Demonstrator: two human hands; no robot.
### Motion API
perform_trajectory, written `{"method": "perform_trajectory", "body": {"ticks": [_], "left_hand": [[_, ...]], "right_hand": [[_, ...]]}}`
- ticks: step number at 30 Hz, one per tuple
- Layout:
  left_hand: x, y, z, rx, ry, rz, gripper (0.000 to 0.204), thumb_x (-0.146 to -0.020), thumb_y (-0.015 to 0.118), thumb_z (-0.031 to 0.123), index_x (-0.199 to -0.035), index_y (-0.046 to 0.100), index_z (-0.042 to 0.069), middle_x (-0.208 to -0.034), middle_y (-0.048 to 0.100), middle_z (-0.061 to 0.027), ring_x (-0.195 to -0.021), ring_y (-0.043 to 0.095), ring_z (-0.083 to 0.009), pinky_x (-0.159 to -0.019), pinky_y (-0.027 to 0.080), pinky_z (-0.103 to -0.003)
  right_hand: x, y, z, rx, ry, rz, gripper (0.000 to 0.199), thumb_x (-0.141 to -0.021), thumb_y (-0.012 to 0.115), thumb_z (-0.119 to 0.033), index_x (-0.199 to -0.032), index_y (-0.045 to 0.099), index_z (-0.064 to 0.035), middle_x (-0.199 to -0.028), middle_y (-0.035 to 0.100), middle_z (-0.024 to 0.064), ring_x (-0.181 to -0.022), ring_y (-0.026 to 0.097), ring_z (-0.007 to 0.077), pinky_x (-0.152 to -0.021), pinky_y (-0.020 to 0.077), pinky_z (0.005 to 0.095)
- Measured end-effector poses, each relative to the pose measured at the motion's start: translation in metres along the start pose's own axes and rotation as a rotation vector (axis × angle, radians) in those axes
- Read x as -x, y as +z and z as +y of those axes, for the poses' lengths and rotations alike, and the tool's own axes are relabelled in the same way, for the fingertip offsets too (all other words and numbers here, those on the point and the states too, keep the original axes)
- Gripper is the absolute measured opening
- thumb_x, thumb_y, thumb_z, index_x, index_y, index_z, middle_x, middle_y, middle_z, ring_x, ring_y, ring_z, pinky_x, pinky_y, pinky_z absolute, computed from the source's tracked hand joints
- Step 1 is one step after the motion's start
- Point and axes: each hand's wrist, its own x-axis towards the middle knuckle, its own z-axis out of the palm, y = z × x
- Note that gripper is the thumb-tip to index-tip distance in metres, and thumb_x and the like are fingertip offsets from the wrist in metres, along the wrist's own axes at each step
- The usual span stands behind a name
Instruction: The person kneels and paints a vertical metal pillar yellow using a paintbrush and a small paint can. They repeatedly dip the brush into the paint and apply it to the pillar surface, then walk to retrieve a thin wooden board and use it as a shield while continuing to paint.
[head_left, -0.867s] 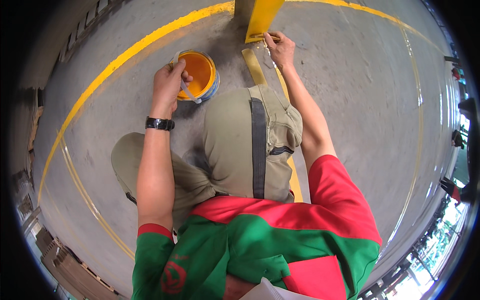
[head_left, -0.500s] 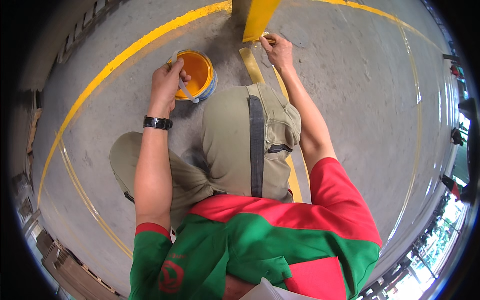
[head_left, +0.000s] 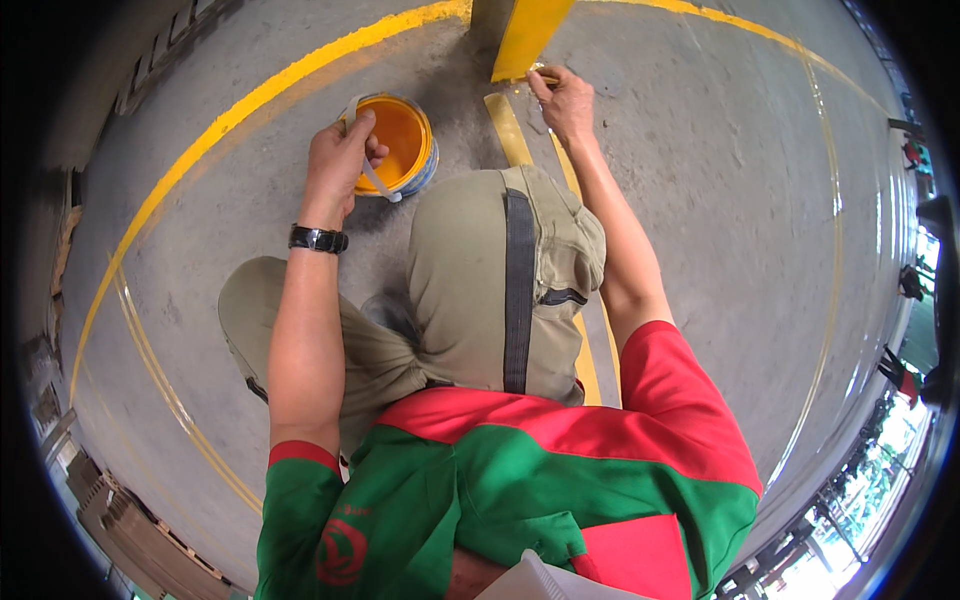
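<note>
My left hand [head_left: 340, 160] is closed around the white plastic handle [head_left: 378, 183] of a paint bucket [head_left: 431, 165]. Yellow-orange paint coats the bucket's inside; its outer wall is blue and white. At the foot of a yellow-painted post [head_left: 533, 35], my right hand [head_left: 568, 104] pinches a small paintbrush [head_left: 547, 79], mostly hidden by the fingers. The brush's tip is at the post's lower edge, where wet yellow paint glints. Whether the tip touches the post or the floor is hard to tell.
A yellow strip [head_left: 508, 130] runs along the grey floor from near the post under my knee. A curved yellow line [head_left: 235, 120] crosses the floor on the left. Stacked brown cardboard [head_left: 125, 530] stands at the lower left. Another person [head_left: 905, 378] is at the far right edge.
The post, bucket and both hands have shifted slightly to the right in the picture. Both grips look the same, with the right hand still at the post's foot.
</note>
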Motion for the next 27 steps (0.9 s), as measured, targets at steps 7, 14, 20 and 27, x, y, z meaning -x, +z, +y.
{"method": "perform_trajectory", "body": {"ticks": [7,14,20,27], "left_hand": [[0.001,-0.002,0.000,-0.019,0.002,-0.029,0.027,-0.101,0.066,0.029,-0.093,0.063,0.004,-0.078,0.060,-0.0007,-0.073,0.065,-0.0118,-0.068,0.053,-0.026],[0.000,0.004,0.003,-0.023,-0.012,0.005,0.028,-0.101,0.065,0.029,-0.090,0.065,0.002,-0.076,0.062,-0.0018,-0.068,0.066,-0.0130,-0.065,0.053,-0.027],[0.002,0.005,0.005,-0.043,-0.033,0.005,0.029,-0.101,0.066,0.030,-0.095,0.064,0.002,-0.080,0.061,-0.0013,-0.072,0.066,-0.0119,-0.067,0.055,-0.026],[0.001,0.004,0.005,-0.040,-0.027,0.008,0.030,-0.102,0.064,0.032,-0.094,0.064,0.003,-0.078,0.062,-0.0011,-0.071,0.066,-0.0112,-0.062,0.050,-0.024]], "right_hand": [[-0.011,0.024,0.006,-0.100,-0.064,0.083,0.031,-0.093,0.073,-0.030,-0.102,0.076,-0.0008,-0.089,0.077,0.0164,-0.082,0.077,0.0283,-0.074,0.0592,0.0348],[-0.007,-0.031,-0.046,-0.217,-0.209,0.277,0.025,-0.092,0.077,-0.028,-0.100,0.077,-0.0033,-0.083,0.077,0.0124,-0.074,0.075,0.0189,-0.068,0.0569,0.0294],[0.005,-0.083,-0.094,-0.318,-0.342,0.400,0.019,-0.096,0.075,-0.015,-0.107,0.075,0.0006,-0.083,0.075,0.0065,-0.072,0.071,0.0101,-0.066,0.0568,0.0220],[0.019,-0.102,-0.091,-0.276,-0.208,0.281,0.023,-0.092,0.078,-0.023,-0.101,0.076,-0.0020,-0.081,0.076,0.0103,-0.072,0.071,0.0109,-0.067,0.0559,0.0261]]}}
